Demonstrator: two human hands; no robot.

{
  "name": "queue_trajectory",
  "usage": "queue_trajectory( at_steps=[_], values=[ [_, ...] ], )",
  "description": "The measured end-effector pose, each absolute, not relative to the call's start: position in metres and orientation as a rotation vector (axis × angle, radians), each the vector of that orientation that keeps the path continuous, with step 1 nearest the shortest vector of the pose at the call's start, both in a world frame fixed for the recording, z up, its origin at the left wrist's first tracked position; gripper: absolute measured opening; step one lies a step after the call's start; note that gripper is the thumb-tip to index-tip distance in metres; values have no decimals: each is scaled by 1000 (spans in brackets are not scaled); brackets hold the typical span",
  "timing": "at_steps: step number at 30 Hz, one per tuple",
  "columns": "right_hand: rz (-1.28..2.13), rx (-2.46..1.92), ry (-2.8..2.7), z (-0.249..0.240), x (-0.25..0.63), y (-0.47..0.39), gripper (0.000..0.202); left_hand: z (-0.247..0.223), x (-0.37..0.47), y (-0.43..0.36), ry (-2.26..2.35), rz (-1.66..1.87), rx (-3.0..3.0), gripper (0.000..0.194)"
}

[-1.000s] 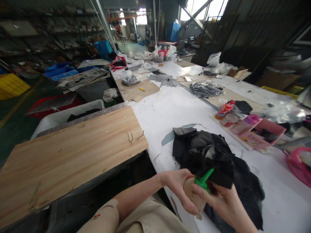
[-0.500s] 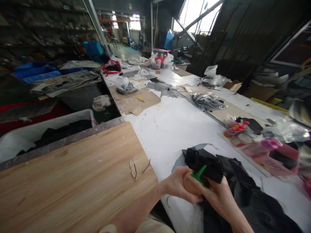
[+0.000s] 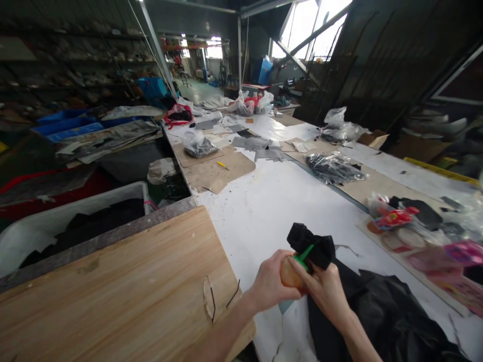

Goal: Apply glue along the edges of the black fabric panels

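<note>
The hands work together above the tabletop: the left hand wraps the bottle, the right hand grips a black piece, probably so the green nozzle, aimed at one o'clock, sits near it. Black material lies at four o'clock.

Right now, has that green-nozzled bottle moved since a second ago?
Yes: the bottle has moved forward, away from the person, judged against the near right corner of the wooden board.
</note>
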State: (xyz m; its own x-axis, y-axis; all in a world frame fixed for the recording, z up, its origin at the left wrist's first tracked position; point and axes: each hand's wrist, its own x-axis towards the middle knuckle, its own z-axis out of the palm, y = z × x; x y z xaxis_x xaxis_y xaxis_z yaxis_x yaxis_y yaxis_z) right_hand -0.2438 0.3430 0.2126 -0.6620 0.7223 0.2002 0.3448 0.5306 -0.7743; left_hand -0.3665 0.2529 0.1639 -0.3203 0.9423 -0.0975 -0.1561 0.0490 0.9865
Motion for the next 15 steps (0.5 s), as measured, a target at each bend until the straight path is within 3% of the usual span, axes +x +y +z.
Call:
queue_trajectory(
  at_steps=[3,6,12,15],
  values=[
    [988,-855,-2289,201,-247,347,53,151,-352,254,1465,1532,800,57],
    [1185,-690,-2431,205,-240,353,45,138,-350,257,1215,1465,812,46],
    [1399,-292,-2593,223,-228,370,25,140,-368,286,302,687,1035,57],
    [1433,-417,-2599,214,-233,379,31,139,-368,292,517,906,943,62]
  ],
)
